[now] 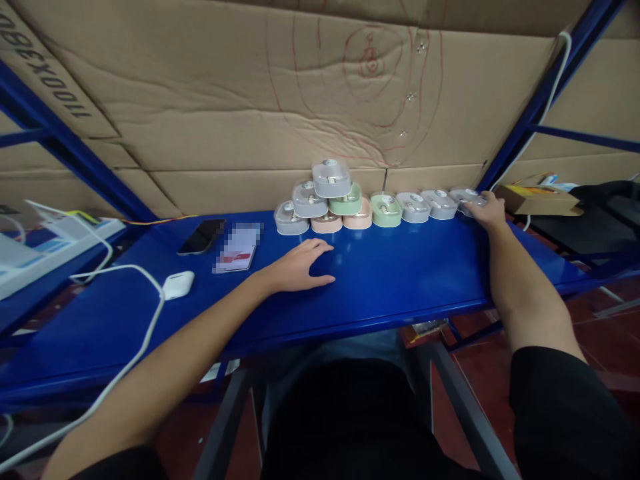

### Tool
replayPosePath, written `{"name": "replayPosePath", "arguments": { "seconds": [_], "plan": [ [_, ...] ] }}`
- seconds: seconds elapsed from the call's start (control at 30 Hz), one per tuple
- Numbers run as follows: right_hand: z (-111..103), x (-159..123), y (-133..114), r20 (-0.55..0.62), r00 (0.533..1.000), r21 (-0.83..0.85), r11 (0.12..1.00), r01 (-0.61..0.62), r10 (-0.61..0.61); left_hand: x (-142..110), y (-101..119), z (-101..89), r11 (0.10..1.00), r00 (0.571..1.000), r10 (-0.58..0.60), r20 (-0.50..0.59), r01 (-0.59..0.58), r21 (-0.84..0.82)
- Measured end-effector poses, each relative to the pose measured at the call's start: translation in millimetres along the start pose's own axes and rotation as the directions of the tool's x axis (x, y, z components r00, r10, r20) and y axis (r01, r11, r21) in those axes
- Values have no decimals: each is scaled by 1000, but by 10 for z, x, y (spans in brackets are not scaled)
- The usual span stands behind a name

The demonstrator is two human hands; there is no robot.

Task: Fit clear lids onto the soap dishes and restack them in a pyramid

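Note:
My left hand point(300, 265) lies flat and open on the blue shelf point(390, 280), fingers spread, holding nothing, just in front of a small pile of earphone cases point(325, 200). The pile has grey, pink and green cases stacked in three layers, with a grey case point(331, 178) on top. A row of single cases runs right from the pile: a green case point(386, 209), then several grey ones. My right hand point(484, 212) reaches to the far right end of the row and its fingers close on the last grey case point(467, 198).
A black phone point(202, 237), a blurred card point(237, 249) and a white earbud case point(178, 285) with a white cable point(135, 347) lie at the left. Cardboard sheets back the shelf. A cardboard box point(543, 198) sits at the right, beyond a blue upright.

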State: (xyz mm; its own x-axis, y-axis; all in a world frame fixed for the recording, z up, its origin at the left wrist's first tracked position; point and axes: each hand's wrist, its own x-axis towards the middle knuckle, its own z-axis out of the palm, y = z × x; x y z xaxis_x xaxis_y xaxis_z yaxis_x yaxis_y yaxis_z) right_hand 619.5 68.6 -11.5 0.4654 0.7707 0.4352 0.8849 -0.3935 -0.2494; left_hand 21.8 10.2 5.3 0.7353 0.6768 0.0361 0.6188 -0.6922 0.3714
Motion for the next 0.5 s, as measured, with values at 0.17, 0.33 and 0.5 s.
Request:
{"name": "replayPosePath", "arguments": {
  "seconds": [0.17,0.33,0.5],
  "plan": [
    [-18,-36,-17,40,990,93,986,-141,138,2,2,-7,1000,1000,-6,8,6,-5],
    [-103,-64,-124,-49,972,148,964,-220,229,7,1,-9,1000,1000,-3,14,3,12],
    [-223,-111,-522,-202,960,240,960,-146,197,6,-9,-3,1000,1000,5,4,-5,5]
  ]
}}
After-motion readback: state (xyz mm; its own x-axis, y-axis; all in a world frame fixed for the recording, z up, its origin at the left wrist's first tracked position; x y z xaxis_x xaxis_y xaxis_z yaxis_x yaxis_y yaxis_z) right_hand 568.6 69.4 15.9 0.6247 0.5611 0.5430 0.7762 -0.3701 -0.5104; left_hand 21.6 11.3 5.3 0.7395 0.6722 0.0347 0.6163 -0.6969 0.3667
